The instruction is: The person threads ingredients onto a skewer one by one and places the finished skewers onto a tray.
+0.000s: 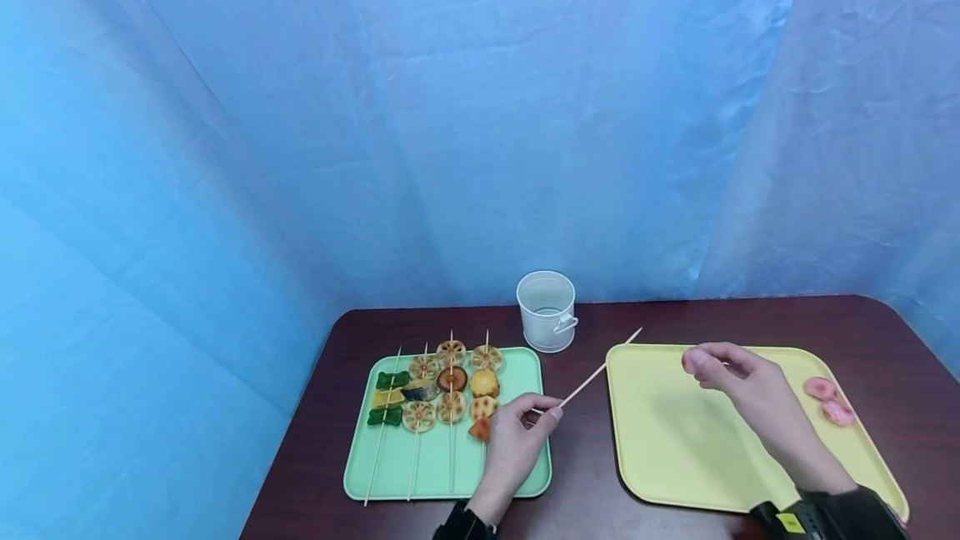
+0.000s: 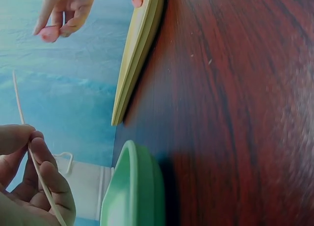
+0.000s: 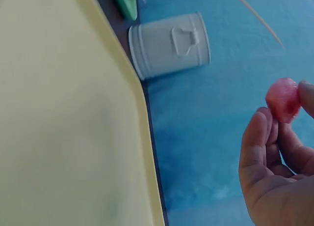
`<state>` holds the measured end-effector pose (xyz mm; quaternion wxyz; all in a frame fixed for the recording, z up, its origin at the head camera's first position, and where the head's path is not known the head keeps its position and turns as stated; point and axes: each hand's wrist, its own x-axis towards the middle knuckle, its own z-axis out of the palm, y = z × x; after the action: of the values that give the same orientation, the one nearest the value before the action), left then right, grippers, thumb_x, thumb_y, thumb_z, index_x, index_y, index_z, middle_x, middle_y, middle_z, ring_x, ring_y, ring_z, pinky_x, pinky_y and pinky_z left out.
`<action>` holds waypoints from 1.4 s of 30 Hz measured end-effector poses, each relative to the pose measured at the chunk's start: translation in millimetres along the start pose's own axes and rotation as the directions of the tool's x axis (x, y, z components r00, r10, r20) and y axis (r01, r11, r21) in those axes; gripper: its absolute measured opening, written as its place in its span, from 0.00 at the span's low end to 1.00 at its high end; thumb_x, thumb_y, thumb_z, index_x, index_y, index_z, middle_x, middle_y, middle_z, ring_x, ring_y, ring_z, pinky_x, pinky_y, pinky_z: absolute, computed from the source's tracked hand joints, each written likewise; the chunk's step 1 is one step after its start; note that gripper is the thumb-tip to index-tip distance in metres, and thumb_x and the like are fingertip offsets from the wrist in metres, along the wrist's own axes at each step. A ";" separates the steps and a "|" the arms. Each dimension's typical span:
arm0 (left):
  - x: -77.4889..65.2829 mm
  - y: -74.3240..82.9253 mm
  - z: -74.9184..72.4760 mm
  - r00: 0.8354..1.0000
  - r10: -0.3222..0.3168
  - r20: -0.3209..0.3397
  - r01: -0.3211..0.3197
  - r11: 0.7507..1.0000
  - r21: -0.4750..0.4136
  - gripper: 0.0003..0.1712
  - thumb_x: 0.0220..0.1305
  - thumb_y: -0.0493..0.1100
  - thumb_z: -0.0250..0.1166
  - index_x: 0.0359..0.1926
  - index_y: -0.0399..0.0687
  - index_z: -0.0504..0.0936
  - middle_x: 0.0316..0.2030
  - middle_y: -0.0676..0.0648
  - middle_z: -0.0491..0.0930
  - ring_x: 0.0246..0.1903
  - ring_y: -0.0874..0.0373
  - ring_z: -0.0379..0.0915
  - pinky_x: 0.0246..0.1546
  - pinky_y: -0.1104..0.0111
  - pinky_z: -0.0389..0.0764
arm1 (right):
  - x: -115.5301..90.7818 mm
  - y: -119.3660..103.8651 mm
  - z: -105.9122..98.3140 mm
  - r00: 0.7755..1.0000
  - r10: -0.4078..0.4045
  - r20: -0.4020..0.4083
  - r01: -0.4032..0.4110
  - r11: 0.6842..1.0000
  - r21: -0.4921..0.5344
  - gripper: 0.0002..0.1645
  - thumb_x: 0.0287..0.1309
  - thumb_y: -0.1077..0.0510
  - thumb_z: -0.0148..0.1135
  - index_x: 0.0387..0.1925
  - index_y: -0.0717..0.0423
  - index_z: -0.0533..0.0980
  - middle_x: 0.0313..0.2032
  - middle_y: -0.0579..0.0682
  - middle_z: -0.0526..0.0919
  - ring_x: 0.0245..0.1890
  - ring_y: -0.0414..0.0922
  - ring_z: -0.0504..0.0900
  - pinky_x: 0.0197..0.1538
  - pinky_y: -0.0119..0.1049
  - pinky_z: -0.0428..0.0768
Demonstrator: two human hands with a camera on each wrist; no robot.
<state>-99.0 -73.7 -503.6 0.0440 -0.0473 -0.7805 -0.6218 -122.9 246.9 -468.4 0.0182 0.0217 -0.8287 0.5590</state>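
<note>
My left hand (image 1: 517,444) pinches a bare wooden skewer (image 1: 600,369) between thumb and fingers, over the right edge of the green tray (image 1: 517,482). The skewer slants up and to the right, its tip near the corner of the yellow tray (image 1: 660,457). Above that yellow tray my right hand (image 1: 757,394) pinches a small, rounded pink food piece (image 3: 283,99) by the fingertips. A gap separates the piece from the skewer. Two similar pink pieces (image 1: 828,400) lie at the yellow tray's right side.
On the green tray lie several loaded skewers with lotus root slices (image 1: 418,417), green pieces (image 1: 385,416), a mushroom slice (image 1: 452,379) and a yellow piece (image 1: 484,382). A white metal bucket (image 1: 547,327) stands behind the trays on the dark wooden table (image 1: 577,457). Blue cloth (image 1: 480,123) hangs behind.
</note>
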 end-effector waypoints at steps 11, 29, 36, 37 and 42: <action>-4.8 -2.3 2.8 0.993 0.035 0.111 -0.037 0.999 0.012 0.04 0.64 0.38 0.72 0.39 0.44 0.91 0.31 0.50 0.87 0.28 0.68 0.78 0.31 0.75 0.78 | 15.6 -10.7 19.7 0.994 0.042 0.104 -0.093 0.824 0.559 0.17 0.77 0.50 0.57 0.41 0.62 0.77 0.39 0.46 0.82 0.39 0.40 0.83 0.46 0.33 0.84; -6.9 -4.5 2.8 0.992 0.000 0.124 -0.004 0.999 0.035 0.04 0.63 0.38 0.72 0.38 0.44 0.91 0.29 0.53 0.86 0.27 0.69 0.77 0.31 0.75 0.79 | 18.5 -16.5 28.2 0.997 0.016 0.078 -0.059 0.804 0.592 0.16 0.75 0.52 0.59 0.43 0.64 0.77 0.39 0.46 0.82 0.41 0.40 0.84 0.47 0.33 0.84; -7.9 -5.1 3.5 0.992 -0.002 0.123 -0.005 0.999 0.054 0.04 0.63 0.38 0.72 0.38 0.44 0.91 0.30 0.53 0.86 0.27 0.69 0.78 0.31 0.75 0.79 | 17.9 -14.6 30.5 0.999 0.007 0.039 -0.027 0.849 0.528 0.17 0.75 0.52 0.61 0.45 0.65 0.77 0.37 0.47 0.84 0.40 0.40 0.85 0.47 0.32 0.85; -7.9 -5.1 3.7 0.992 -0.005 0.122 -0.002 0.998 0.055 0.04 0.63 0.38 0.72 0.38 0.44 0.91 0.29 0.53 0.86 0.27 0.69 0.78 0.31 0.75 0.79 | 17.9 -14.6 30.9 1.000 0.003 0.029 -0.017 0.860 0.509 0.16 0.74 0.52 0.61 0.45 0.65 0.77 0.37 0.47 0.84 0.40 0.40 0.85 0.46 0.32 0.85; -7.1 -4.7 6.0 0.993 -0.027 0.115 0.021 0.998 0.052 0.04 0.63 0.39 0.72 0.37 0.43 0.90 0.27 0.56 0.85 0.25 0.70 0.76 0.29 0.75 0.77 | 18.6 -16.7 32.2 0.999 -0.030 -0.031 0.039 0.934 0.355 0.17 0.75 0.51 0.61 0.48 0.64 0.80 0.35 0.45 0.85 0.37 0.40 0.84 0.42 0.31 0.84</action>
<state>-92.6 -69.0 -510.4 -0.0075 -0.0726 -0.7978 -0.5985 -140.7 210.6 -463.9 0.0340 0.0323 -0.7131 0.6995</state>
